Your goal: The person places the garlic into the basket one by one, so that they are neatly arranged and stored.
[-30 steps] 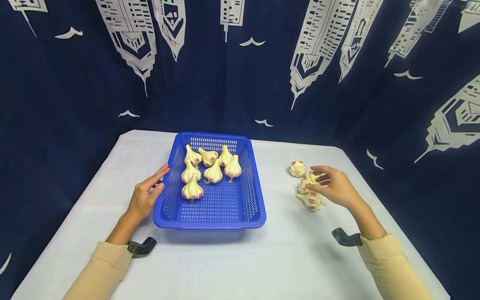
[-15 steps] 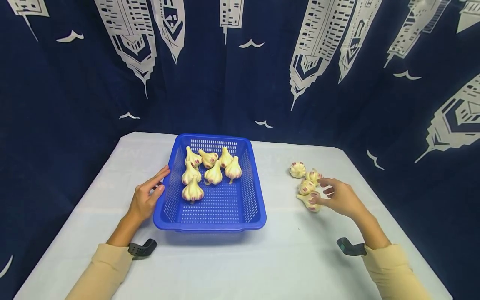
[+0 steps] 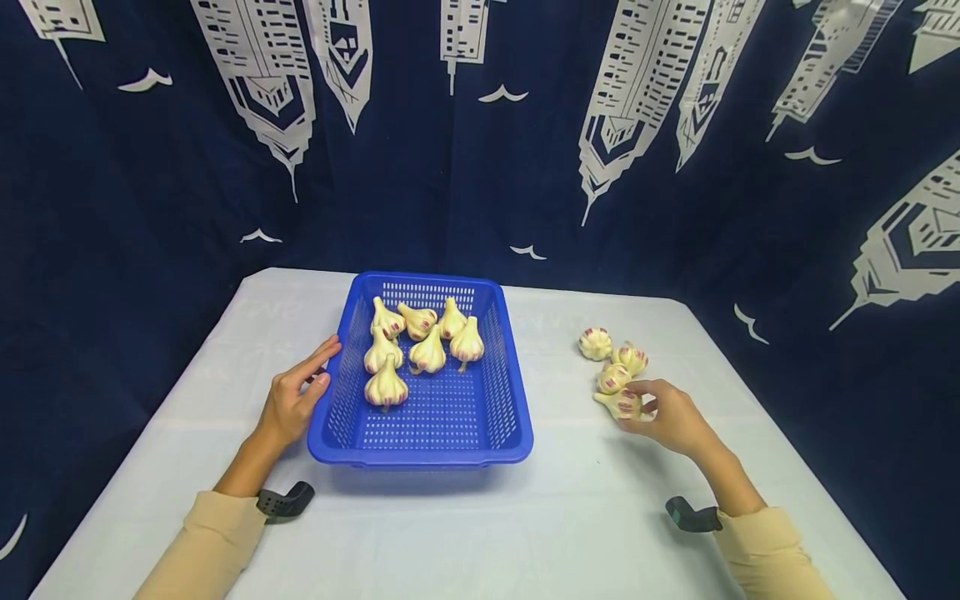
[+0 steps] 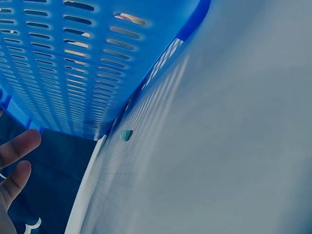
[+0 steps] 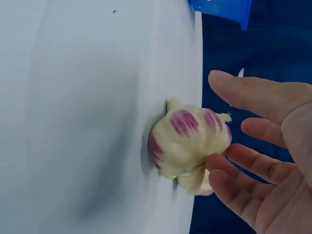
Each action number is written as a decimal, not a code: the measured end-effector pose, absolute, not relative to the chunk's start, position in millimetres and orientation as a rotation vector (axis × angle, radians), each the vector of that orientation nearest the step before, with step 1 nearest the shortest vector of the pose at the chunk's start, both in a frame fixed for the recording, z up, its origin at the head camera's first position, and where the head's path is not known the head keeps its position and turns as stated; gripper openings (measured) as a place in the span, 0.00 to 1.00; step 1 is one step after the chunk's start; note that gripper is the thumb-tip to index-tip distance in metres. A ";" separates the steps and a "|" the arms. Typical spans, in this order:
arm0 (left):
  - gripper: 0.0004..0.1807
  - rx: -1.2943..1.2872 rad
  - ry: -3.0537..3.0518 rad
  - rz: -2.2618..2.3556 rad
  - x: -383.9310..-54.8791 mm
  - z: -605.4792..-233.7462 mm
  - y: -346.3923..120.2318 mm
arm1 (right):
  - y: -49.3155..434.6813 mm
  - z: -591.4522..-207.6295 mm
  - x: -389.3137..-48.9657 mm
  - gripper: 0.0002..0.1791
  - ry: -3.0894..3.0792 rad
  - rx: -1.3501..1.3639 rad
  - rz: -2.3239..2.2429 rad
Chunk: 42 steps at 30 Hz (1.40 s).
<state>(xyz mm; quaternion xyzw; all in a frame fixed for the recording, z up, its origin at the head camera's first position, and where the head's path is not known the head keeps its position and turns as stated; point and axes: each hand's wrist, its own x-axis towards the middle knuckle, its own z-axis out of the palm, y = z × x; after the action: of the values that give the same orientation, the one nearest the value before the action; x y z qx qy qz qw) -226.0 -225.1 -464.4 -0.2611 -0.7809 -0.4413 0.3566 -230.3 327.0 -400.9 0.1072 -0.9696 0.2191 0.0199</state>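
Note:
At the table's right side my right hand [image 3: 663,417] reaches round the nearest garlic bulb [image 3: 621,403]. In the right wrist view that purple-streaked bulb [image 5: 187,139] rests on the table, with my fingertips [image 5: 219,163] at its side and the thumb [image 5: 229,85] held apart from it. Other bulbs [image 3: 613,377] lie close behind. My left hand [image 3: 292,400] lies along the left rim of a blue perforated basket [image 3: 322,446], fingers fairly straight. Several garlic bulbs [image 3: 386,387] sit inside, towards its back and left.
A white cloth covers the table [image 3: 450,533]. Behind it hangs a dark blue curtain [image 3: 450,192] printed with white buildings and birds. Black wrist cameras [image 3: 287,500] are strapped to both forearms. A small green speck [image 4: 126,135] shows beside the basket in the left wrist view.
From over the bulbs my right hand has come lower and nearer, then in against the nearest bulb. The left hand stays at the basket rim.

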 end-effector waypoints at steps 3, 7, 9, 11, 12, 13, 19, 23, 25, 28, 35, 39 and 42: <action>0.25 -0.668 -2.023 -1.142 -225.6 -464.9 -225.2 | 326.9 -404.3 -230.4 0.33 -2.990 0.322 0.676; 0.25 -0.664 -2.023 -1.145 -225.3 -465.3 -225.4 | 326.3 -406.7 -231.6 0.34 -2.973 0.307 0.659; 0.25 -0.663 -2.018 -1.145 -225.7 -465.2 -225.2 | 325.7 -408.2 -232.6 0.34 -2.970 0.298 0.633; 0.25 -0.662 -2.014 -1.148 -222.6 -460.3 -222.6 | 325.3 -409.6 -233.5 0.35 -2.965 0.291 0.606; 0.25 -0.665 -2.011 -1.149 -222.9 -460.2 -222.7 | 325.1 -410.2 -234.0 0.35 -2.960 0.292 0.593; 0.25 -0.667 -2.009 -1.149 -223.1 -460.3 -222.5 | 324.9 -410.8 -234.3 0.34 -2.956 0.289 0.584; 0.25 -0.680 -2.008 -1.150 -226.4 -464.7 -225.1 | 327.9 -417.3 -236.3 0.33 -2.924 0.291 0.576; 0.25 -0.677 -2.015 -1.145 -225.8 -463.9 -225.1 | 329.7 -421.4 -237.8 0.32 -2.904 0.310 0.595; 0.25 -0.673 -2.022 -1.142 -225.7 -463.8 -225.1 | 329.6 -422.2 -238.2 0.32 -2.902 0.308 0.615; 0.25 -0.669 -2.028 -1.139 -225.6 -463.7 -224.9 | 329.4 -422.4 -238.7 0.32 -2.912 0.300 0.623; 0.25 -0.673 -2.021 -1.135 -226.1 -463.7 -224.9 | 329.7 -420.6 -238.8 0.36 -2.967 0.280 0.599; 0.25 -0.672 -2.023 -1.134 -226.1 -463.9 -224.9 | 331.2 -419.1 -238.6 0.36 -2.987 0.259 0.617; 0.25 -0.672 -2.025 -1.130 -225.9 -464.1 -225.0 | 332.8 -417.7 -238.1 0.37 -2.988 0.245 0.633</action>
<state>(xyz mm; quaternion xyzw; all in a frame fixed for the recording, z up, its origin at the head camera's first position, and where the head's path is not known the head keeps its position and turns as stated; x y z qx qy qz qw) -225.9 -225.0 -464.1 -0.2601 -0.7840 -0.4375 0.3554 -238.1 332.8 -417.7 0.0798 -0.9744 0.2063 0.0389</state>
